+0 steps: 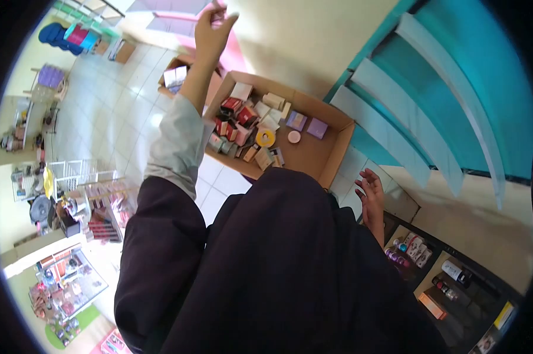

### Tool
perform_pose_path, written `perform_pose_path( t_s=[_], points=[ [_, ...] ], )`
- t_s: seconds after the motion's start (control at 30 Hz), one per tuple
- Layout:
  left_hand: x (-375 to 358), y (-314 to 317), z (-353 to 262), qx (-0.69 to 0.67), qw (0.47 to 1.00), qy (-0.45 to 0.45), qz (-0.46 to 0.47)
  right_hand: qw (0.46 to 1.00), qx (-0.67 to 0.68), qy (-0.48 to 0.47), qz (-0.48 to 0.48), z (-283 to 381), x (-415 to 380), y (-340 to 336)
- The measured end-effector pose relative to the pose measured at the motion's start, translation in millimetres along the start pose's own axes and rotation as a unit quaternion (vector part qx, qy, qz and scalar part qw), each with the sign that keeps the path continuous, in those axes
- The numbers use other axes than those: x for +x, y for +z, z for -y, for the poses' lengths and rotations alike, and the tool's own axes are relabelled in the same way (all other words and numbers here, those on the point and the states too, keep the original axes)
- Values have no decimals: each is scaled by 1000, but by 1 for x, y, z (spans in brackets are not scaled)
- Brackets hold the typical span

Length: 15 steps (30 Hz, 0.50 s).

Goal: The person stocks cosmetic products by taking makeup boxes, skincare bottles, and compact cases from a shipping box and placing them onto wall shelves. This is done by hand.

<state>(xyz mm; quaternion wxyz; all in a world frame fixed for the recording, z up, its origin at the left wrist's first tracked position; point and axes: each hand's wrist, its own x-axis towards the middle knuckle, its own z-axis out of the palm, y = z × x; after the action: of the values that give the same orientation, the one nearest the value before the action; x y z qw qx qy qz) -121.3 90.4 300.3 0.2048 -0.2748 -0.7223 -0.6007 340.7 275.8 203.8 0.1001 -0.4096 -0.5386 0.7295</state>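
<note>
My left hand (212,32) is raised at the top of the view beyond the cardboard box, near a pink surface. Its thumb stands apart from its bent fingers, and I see nothing held in it. My right hand (371,194) hangs to the right of the box with loosely curled, parted fingers and nothing in them. Between the hands stands an open cardboard box (331,150). It holds red small boxes (247,116), two purple boxes (317,128), a yellow roll (265,138), a round pale item (294,137) and several cream cartons (273,100).
A smaller carton (184,61) sits on the white tiled floor (116,88) behind my left forearm. Turquoise shelving with pale panels (390,88) rises at the right. A dark display case (455,283) with goods is at the lower right. Stocked shelves (104,206) line the left.
</note>
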Motion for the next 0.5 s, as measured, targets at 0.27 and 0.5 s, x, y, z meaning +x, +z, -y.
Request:
perform_pose_path(
  t_s=[0.27,0.5],
  points=[
    [-200,-71,229,125,904,-386,135,996,-54,45,58,-26,37,69],
    [-256,-36,290,-126,721,-681,-14,992,-71,107,12,-37,30,90]
  ],
)
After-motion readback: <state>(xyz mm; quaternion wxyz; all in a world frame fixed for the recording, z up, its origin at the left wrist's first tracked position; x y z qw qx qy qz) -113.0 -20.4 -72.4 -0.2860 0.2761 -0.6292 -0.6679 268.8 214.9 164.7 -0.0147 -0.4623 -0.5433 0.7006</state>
